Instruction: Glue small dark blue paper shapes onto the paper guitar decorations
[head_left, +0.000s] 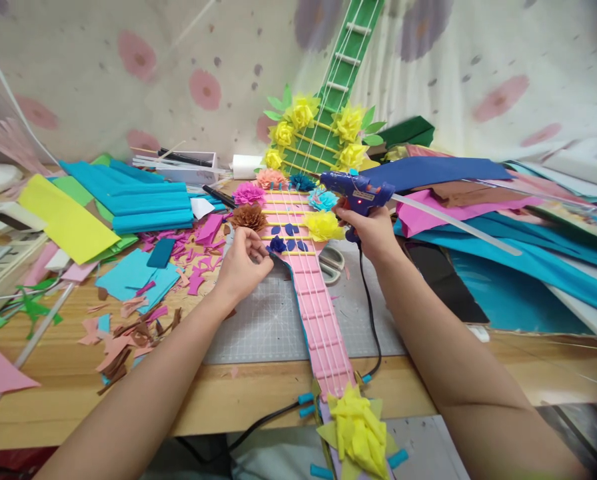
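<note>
A pink paper guitar [323, 327] lies with its neck toward me, strung with white cords over yellow bars. My right hand [371, 230] grips a blue hot glue gun [353, 190], its red light lit, a long glue stick [458, 223] jutting from the back. The nozzle is above the guitar's far end. My left hand [246, 260] is at the body's left edge, fingers curled together; what they pinch, if anything, is hidden. Close to it are a brown paper flower [249, 217] and a small dark blue flower [277, 244]. Loose blue petals [291, 230] lie among the strings.
Behind stands a green paper guitar [313, 143] with yellow flowers. Folded blue paper [128, 197] and paper scraps [123, 340] cover the left side. Scissors [332, 263] lie on the grey cutting mat [258, 327]. A phone [443, 280] and paper sheets are at right. The glue gun's cord [371, 313] hangs down.
</note>
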`<state>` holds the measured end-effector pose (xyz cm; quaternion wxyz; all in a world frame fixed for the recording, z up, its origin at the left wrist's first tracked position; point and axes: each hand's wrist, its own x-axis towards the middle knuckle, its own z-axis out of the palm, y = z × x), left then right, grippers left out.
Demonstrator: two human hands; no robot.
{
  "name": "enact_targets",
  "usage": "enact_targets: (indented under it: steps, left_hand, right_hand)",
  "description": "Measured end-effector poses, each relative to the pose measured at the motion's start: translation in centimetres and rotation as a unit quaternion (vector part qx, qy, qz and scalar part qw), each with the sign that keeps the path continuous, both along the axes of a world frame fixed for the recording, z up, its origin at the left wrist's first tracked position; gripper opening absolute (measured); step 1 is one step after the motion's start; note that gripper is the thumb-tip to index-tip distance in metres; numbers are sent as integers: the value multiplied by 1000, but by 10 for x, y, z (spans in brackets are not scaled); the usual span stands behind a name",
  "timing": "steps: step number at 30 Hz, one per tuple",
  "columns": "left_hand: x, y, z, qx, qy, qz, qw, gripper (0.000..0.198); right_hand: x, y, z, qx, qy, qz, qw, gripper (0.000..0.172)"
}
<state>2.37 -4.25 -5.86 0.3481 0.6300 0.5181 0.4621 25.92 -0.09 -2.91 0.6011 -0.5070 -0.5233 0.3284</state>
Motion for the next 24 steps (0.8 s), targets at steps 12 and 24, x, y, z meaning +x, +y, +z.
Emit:
enact_targets:
  steps: [12, 24]
  left_hand:
    - [4, -2, 0, 8, 48, 48, 998, 36]
    - [9, 2, -9, -44, -81, 47, 995, 40]
  right_hand:
    - [4, 2, 4, 11, 9, -9, 1000, 28]
    - [4, 1, 5, 8, 5, -7, 1000, 27]
